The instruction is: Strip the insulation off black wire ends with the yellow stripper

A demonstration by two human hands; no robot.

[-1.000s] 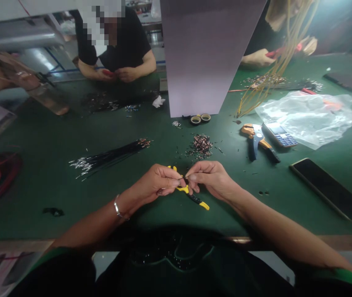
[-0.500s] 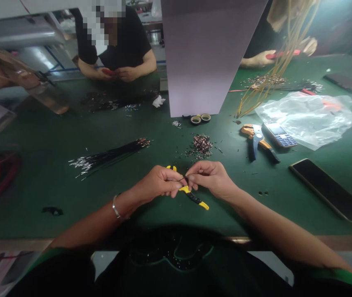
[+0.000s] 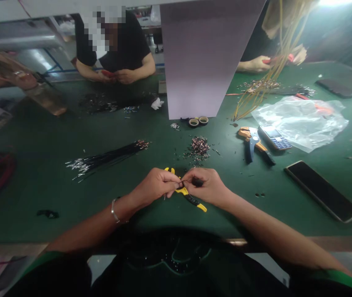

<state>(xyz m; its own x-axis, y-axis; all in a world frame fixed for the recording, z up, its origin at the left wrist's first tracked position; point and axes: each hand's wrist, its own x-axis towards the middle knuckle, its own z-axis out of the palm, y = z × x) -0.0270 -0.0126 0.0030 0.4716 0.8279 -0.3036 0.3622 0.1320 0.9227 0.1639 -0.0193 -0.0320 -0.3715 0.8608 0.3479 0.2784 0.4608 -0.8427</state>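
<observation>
My left hand is closed in a pinch on a thin black wire, most of it hidden by the fingers. Its tips meet those of my right hand, which pinches the same wire from the other side. A dark patch shows inside the curl of my right fingers; I cannot tell what it is. Under both hands lie yellow-and-black pliers on the green table. Just beyond is a heap of small copper-coloured pieces. To the left lies a bundle of black wires with silvery ends at one side and coppery ends at the other.
On the right are an orange-and-blue wire stripper, a keypad phone, a clear plastic bag and a dark smartphone. Two tape rolls sit by a pale upright panel. Co-workers' hands are across the table.
The fingertips of both hands have come closer together on the wire, and my right fingers have curled more. The view has shifted slightly.
</observation>
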